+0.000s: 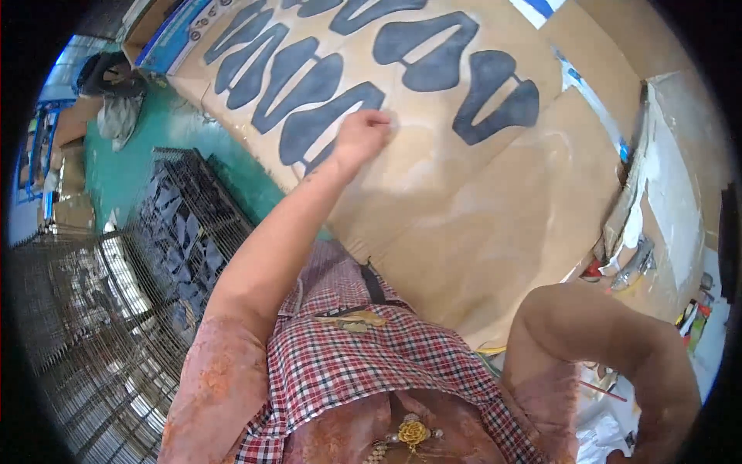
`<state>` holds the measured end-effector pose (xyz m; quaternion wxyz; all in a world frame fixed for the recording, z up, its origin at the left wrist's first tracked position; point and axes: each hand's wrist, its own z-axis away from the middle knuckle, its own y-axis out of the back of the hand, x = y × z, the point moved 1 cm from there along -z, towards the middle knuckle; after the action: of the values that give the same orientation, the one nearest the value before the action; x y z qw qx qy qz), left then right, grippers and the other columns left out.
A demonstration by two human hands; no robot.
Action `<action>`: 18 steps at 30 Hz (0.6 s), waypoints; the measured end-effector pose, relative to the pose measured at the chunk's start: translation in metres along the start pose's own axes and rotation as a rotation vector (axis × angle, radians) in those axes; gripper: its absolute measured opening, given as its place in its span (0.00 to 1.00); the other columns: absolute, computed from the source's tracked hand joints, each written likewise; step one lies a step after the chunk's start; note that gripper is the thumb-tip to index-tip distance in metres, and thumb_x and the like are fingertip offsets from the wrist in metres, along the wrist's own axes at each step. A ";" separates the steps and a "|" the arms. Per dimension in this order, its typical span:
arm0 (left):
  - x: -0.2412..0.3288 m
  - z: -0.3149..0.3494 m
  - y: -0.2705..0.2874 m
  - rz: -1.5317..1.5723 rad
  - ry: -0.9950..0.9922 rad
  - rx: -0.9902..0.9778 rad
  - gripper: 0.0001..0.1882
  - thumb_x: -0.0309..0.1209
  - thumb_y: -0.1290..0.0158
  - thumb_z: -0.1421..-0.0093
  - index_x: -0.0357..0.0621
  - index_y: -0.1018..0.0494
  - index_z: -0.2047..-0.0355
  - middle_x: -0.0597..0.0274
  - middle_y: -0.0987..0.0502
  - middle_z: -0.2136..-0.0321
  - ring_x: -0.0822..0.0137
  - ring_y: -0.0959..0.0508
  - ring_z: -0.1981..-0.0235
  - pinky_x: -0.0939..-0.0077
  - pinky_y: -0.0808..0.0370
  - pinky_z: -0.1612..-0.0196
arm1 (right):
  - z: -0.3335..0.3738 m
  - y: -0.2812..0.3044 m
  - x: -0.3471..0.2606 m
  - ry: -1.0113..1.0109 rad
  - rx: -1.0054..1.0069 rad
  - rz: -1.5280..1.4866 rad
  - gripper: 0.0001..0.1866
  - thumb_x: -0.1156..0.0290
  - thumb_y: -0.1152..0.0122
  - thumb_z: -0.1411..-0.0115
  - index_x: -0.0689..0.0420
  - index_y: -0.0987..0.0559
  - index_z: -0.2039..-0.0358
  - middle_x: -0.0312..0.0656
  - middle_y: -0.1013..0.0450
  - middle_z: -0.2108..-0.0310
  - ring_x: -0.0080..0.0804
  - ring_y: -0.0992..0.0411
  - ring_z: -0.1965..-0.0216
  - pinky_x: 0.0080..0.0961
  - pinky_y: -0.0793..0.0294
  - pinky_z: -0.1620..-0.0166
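Observation:
Several dark grey U-shaped flat pieces, like shoe-upper cutouts, lie in rows on a brown board. My left hand [363, 141] reaches over the nearest grey piece [305, 131] and covers part of it. Its fingers are curled together at that piece's right end; whatever they may hold is hidden. To the right lie another grey cutout [497, 97] and, farther back, a wider one [427, 50]. My right arm bends at the elbow on the right side and runs down toward the lower edge, with its hand out of sight.
The brown board [479, 232] slopes away in front of me, with cardboard walls [603, 46] at its far right. A wire rack [100, 309] and a mesh basket of dark scraps [185, 232] stand at left on green floor [116, 166]. Tools [638, 263] lie at right.

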<state>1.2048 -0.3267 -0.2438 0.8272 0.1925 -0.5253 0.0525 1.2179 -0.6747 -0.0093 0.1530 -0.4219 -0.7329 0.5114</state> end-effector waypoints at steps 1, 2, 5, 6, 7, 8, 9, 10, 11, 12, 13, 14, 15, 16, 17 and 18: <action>0.007 -0.008 -0.016 -0.078 -0.073 -0.031 0.08 0.26 0.51 0.53 0.37 0.29 0.72 0.62 0.28 0.78 0.72 0.28 0.80 0.81 0.32 0.76 | 0.004 0.001 0.001 0.012 0.018 -0.009 0.11 0.69 0.54 0.50 0.57 0.31 0.65 0.41 0.32 0.75 0.30 0.34 0.81 0.22 0.37 0.81; 0.014 -0.015 -0.033 -0.155 -0.144 -0.062 0.08 0.27 0.51 0.54 0.37 0.28 0.73 0.59 0.27 0.77 0.69 0.27 0.79 0.79 0.31 0.75 | 0.007 0.004 -0.004 0.022 0.037 -0.018 0.11 0.69 0.54 0.50 0.57 0.30 0.65 0.41 0.32 0.75 0.30 0.34 0.81 0.22 0.37 0.81; 0.031 -0.032 -0.080 -0.385 -0.369 -0.008 0.10 0.28 0.51 0.56 0.37 0.28 0.74 0.51 0.27 0.76 0.60 0.26 0.75 0.72 0.30 0.70 | 0.048 -0.007 -0.037 0.043 0.087 -0.037 0.11 0.70 0.54 0.51 0.58 0.30 0.66 0.41 0.32 0.76 0.30 0.34 0.81 0.22 0.37 0.81; 0.035 -0.035 -0.095 -0.525 -0.302 0.017 0.10 0.29 0.52 0.57 0.38 0.28 0.74 0.50 0.27 0.74 0.57 0.26 0.72 0.69 0.30 0.68 | 0.047 -0.004 -0.032 0.053 0.105 -0.043 0.11 0.70 0.53 0.51 0.58 0.30 0.66 0.40 0.32 0.76 0.30 0.34 0.81 0.22 0.37 0.81; 0.037 -0.038 -0.105 -0.665 -0.230 0.046 0.10 0.30 0.52 0.58 0.39 0.28 0.75 0.48 0.28 0.72 0.53 0.27 0.70 0.67 0.30 0.66 | 0.051 -0.010 -0.038 0.059 0.124 -0.054 0.11 0.70 0.53 0.51 0.58 0.30 0.66 0.40 0.32 0.76 0.30 0.34 0.81 0.22 0.36 0.81; 0.040 -0.038 -0.116 -0.670 -0.229 0.047 0.10 0.30 0.52 0.58 0.39 0.28 0.75 0.48 0.28 0.72 0.53 0.27 0.70 0.67 0.30 0.66 | 0.062 -0.008 -0.033 0.065 0.141 -0.066 0.11 0.70 0.53 0.51 0.58 0.30 0.66 0.40 0.32 0.76 0.30 0.34 0.81 0.22 0.36 0.81; 0.043 -0.037 -0.125 -0.717 -0.231 0.101 0.09 0.30 0.52 0.58 0.39 0.28 0.75 0.49 0.28 0.71 0.53 0.27 0.69 0.66 0.30 0.65 | 0.081 -0.015 -0.045 0.070 0.154 -0.077 0.11 0.71 0.53 0.51 0.58 0.30 0.67 0.40 0.32 0.77 0.30 0.34 0.81 0.22 0.36 0.81; 0.041 -0.036 -0.128 -0.778 -0.225 0.155 0.09 0.29 0.53 0.58 0.39 0.29 0.76 0.51 0.28 0.70 0.53 0.27 0.67 0.66 0.30 0.64 | 0.069 -0.005 -0.029 0.080 0.170 -0.105 0.11 0.71 0.53 0.51 0.58 0.30 0.67 0.40 0.32 0.77 0.30 0.34 0.81 0.22 0.36 0.81; 0.040 -0.037 -0.130 -0.789 -0.251 0.154 0.09 0.28 0.53 0.58 0.40 0.28 0.75 0.51 0.29 0.68 0.53 0.27 0.67 0.66 0.30 0.63 | 0.058 0.009 -0.009 0.090 0.185 -0.133 0.10 0.71 0.53 0.52 0.58 0.30 0.67 0.40 0.32 0.77 0.30 0.34 0.82 0.22 0.36 0.81; 0.041 -0.039 -0.129 -0.801 -0.245 0.153 0.09 0.28 0.53 0.58 0.40 0.28 0.75 0.51 0.29 0.68 0.53 0.27 0.67 0.66 0.30 0.63 | 0.037 0.016 0.015 0.097 0.205 -0.152 0.10 0.71 0.53 0.52 0.58 0.30 0.67 0.40 0.33 0.77 0.30 0.34 0.82 0.22 0.36 0.81; 0.042 -0.040 -0.133 -0.804 -0.213 0.114 0.09 0.28 0.53 0.58 0.40 0.28 0.75 0.50 0.29 0.68 0.53 0.27 0.67 0.66 0.30 0.63 | 0.024 0.021 0.032 0.107 0.227 -0.164 0.10 0.71 0.52 0.52 0.59 0.30 0.67 0.40 0.33 0.77 0.30 0.34 0.82 0.22 0.36 0.81; 0.042 -0.042 -0.137 -0.807 -0.183 0.079 0.09 0.28 0.54 0.58 0.40 0.28 0.75 0.50 0.29 0.68 0.53 0.27 0.66 0.66 0.30 0.63 | 0.011 0.027 0.048 0.117 0.246 -0.175 0.10 0.71 0.52 0.52 0.59 0.30 0.67 0.40 0.33 0.77 0.30 0.34 0.82 0.23 0.36 0.81; 0.042 -0.042 -0.141 -0.821 -0.184 0.074 0.09 0.28 0.54 0.58 0.40 0.28 0.75 0.50 0.28 0.68 0.53 0.27 0.67 0.66 0.30 0.63 | 0.000 0.032 0.059 0.127 0.264 -0.185 0.10 0.72 0.52 0.52 0.59 0.30 0.68 0.40 0.33 0.78 0.30 0.34 0.82 0.23 0.36 0.81; 0.038 -0.045 -0.119 -0.865 -0.160 0.118 0.09 0.28 0.54 0.58 0.40 0.28 0.75 0.50 0.28 0.68 0.53 0.27 0.67 0.66 0.30 0.63 | -0.007 0.042 0.072 0.116 0.256 -0.252 0.10 0.72 0.52 0.52 0.59 0.30 0.68 0.40 0.33 0.78 0.30 0.34 0.82 0.23 0.36 0.81; 0.048 -0.047 -0.133 -0.831 -0.158 0.101 0.09 0.28 0.53 0.58 0.41 0.27 0.75 0.51 0.28 0.71 0.53 0.27 0.68 0.65 0.30 0.64 | 0.022 0.036 0.028 0.126 0.279 -0.220 0.10 0.72 0.52 0.52 0.59 0.30 0.68 0.40 0.33 0.78 0.30 0.34 0.82 0.23 0.36 0.81; 0.054 -0.046 -0.142 -0.807 -0.150 0.079 0.09 0.28 0.53 0.58 0.41 0.27 0.75 0.51 0.27 0.73 0.52 0.27 0.69 0.65 0.30 0.65 | 0.050 0.026 -0.010 0.141 0.307 -0.198 0.10 0.72 0.52 0.52 0.59 0.30 0.68 0.40 0.33 0.78 0.30 0.34 0.82 0.23 0.36 0.81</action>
<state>1.3091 -0.4465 -0.2502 0.7328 0.4180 -0.4639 -0.2702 1.2031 -0.7106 -0.0515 0.3161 -0.3544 -0.6717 0.5686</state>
